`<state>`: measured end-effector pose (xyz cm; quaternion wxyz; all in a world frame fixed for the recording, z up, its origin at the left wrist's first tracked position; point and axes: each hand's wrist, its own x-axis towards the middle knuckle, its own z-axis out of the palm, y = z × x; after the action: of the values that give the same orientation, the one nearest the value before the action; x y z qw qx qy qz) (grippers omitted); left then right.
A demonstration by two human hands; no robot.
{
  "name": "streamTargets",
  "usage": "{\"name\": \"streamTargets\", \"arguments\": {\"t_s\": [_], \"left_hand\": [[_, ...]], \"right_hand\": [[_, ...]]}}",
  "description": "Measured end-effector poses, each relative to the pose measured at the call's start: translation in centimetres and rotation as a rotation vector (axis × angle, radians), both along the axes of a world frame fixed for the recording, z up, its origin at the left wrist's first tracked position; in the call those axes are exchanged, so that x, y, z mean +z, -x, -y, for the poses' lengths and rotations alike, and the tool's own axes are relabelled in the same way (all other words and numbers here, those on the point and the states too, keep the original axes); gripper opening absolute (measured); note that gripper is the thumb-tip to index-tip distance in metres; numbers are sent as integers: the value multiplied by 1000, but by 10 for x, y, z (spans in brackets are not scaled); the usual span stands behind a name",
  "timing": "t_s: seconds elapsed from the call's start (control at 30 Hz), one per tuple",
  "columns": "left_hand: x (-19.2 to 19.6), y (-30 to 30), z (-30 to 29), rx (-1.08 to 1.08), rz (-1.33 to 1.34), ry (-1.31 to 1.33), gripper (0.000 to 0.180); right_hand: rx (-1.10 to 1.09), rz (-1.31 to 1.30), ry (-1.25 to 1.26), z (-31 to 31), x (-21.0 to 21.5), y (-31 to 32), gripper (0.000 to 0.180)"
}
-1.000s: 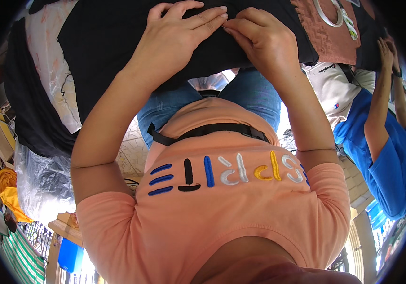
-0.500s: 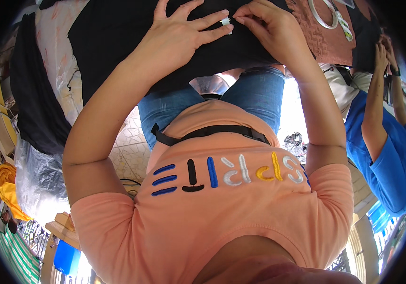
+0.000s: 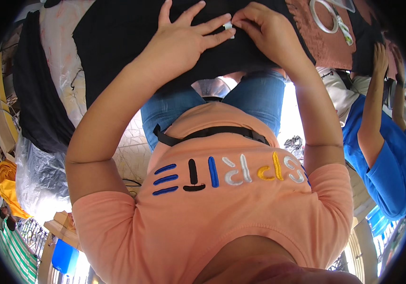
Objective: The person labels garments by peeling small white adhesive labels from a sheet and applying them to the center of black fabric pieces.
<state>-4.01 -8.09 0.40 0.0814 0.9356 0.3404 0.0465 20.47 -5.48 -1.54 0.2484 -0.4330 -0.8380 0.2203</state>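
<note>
A black cloth point(image 3: 118, 33) lies spread in front of me, with its near edge over my lap. My left hand point(image 3: 180, 46) rests on it with fingers spread. Two of its fingertips press beside a small white tag point(image 3: 230, 34) on the cloth. Close to the tag's far right end, my right hand point(image 3: 270, 32) has thumb and index finger pinched together. Whatever sits in that pinch is too small to make out.
On brown fabric point(image 3: 323, 49) to the right lies a white ring-shaped roll point(image 3: 319, 19). Beyond it, a person in a blue shirt point(image 3: 375, 161) works with both hands on dark cloth. More black fabric point(image 3: 39, 85) and clear plastic sheeting point(image 3: 42, 175) hang on the left.
Both hands stay at the tag, with the right pinch still close to it. The whole view has shifted slightly. The other person's hands have moved a little apart.
</note>
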Motion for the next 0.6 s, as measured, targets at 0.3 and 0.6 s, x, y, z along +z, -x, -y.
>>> {"name": "streamTargets", "arguments": {"t_s": [0.3, 0.6], "left_hand": [[-5, -2, 9, 85, -182, -34, 72], [59, -42, 33, -133, 236, -97, 56]], "right_hand": [[-73, -1, -14, 8, 6, 10, 8], [-91, -200, 233, -1, 34, -17, 30]]}}
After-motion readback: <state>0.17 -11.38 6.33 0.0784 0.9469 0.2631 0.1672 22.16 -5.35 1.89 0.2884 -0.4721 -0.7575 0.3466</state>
